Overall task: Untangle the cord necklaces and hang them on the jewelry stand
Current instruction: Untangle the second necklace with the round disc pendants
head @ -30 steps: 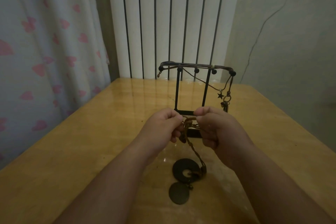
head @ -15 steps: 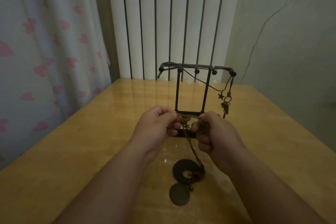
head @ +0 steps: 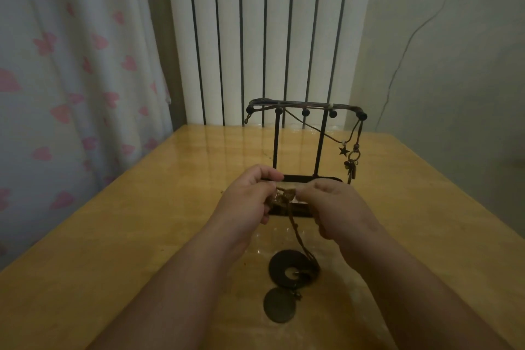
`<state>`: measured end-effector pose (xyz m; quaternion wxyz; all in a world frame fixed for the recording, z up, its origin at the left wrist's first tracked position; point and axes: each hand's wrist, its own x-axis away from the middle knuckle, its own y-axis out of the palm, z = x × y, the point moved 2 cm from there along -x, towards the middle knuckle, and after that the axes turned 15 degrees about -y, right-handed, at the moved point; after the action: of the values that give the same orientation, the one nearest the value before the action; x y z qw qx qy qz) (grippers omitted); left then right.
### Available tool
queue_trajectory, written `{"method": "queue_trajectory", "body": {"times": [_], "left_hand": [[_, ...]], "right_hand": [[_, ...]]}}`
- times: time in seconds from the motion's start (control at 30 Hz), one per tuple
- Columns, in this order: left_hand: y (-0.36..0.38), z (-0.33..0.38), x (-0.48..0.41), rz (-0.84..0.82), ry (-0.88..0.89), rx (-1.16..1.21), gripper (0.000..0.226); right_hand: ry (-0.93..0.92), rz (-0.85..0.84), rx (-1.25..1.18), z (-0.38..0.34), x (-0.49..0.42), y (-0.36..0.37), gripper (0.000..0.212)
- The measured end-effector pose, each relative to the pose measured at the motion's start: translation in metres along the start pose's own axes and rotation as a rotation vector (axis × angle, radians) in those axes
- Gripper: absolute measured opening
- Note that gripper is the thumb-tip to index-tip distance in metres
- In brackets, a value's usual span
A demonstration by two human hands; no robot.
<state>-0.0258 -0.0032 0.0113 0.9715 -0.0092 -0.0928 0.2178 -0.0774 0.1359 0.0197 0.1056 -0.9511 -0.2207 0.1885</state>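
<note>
head view.

desk [head: 127,236]: glossy yellow-brown wood. a white ribbed radiator [head: 255,37] is seen behind the far edge, a curtain [head: 71,65] with pink hearts past the left edge, and a thin wire [head: 397,65] on the wall beyond the far right corner.

jewelry stand [head: 305,106]: black metal, set upright toward the far edge, with a knobbed top bar carried on two posts. held on it: thin cords draped along the bar, with a star charm [head: 343,150] and a cluster of small metal charms [head: 351,169] hung below the right end.

cord knot [head: 285,197]: brown, held raised just in front of the stand base. strands are led down toward the near edge to a dark ring pendant [head: 277,267] laid flat on the desk. a dark disc pendant [head: 279,304] is laid just nearer; contact between the two cannot be told.

left hand [head: 250,196]: fingers curled, the knot's left side pinched.

right hand [head: 338,207]: fingers curled, the knot's right side pinched; fingertips partly hidden.
</note>
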Motion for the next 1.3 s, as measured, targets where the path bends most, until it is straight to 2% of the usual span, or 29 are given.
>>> {"method": "queue_trajectory", "body": {"times": [0.1,0.17,0.23,0.3,0.43,0.5,0.53,0.67,0.77,0.87,1.0,1.17,1.3], "left_hand": [[-0.001,0.001,-0.001,0.015,0.014,-0.001,0.022],[-0.002,0.001,-0.001,0.005,0.012,0.009,0.023],[-0.004,0.0,-0.001,0.0,0.007,0.011,0.024],[-0.003,0.001,0.0,0.015,0.013,-0.026,0.024],[-0.002,0.001,0.004,0.063,0.045,-0.148,0.022],[-0.003,0.001,0.004,0.104,0.054,-0.189,0.021],[-0.004,0.001,0.003,0.122,0.053,-0.194,0.021],[-0.005,0.001,0.001,0.138,0.043,-0.14,0.024],[-0.007,0.004,0.001,0.108,0.08,-0.031,0.029],[-0.007,0.006,0.003,0.066,0.129,0.02,0.027],[-0.003,0.009,0.01,-0.005,0.185,-0.049,0.024],[0.001,0.012,0.015,-0.016,0.287,-0.139,0.025],[0.0,0.015,0.017,0.005,0.323,-0.168,0.022]], "right_hand": [[0.07,0.062,-0.105,0.002,-0.004,0.0,0.028],[0.083,0.09,-0.26,0.002,-0.006,-0.001,0.034],[0.088,0.121,-0.351,0.001,-0.006,-0.005,0.028],[0.103,0.133,-0.343,0.002,-0.004,-0.008,0.015],[0.176,0.097,-0.301,-0.003,-0.007,-0.004,0.017],[0.256,0.132,-0.247,-0.006,-0.01,-0.004,0.016],[0.254,0.165,-0.243,-0.006,-0.01,-0.005,0.016],[0.035,0.324,-0.356,-0.003,-0.004,-0.012,0.023],[0.02,0.387,-0.322,-0.001,-0.004,-0.014,0.025],[-0.003,0.365,-0.216,0.0,-0.005,-0.013,0.023],[-0.128,0.234,0.007,0.003,-0.004,-0.009,0.017],[-0.244,0.117,0.292,0.006,-0.004,-0.003,0.019],[-0.286,0.027,0.295,0.006,-0.006,-0.002,0.025]]}}
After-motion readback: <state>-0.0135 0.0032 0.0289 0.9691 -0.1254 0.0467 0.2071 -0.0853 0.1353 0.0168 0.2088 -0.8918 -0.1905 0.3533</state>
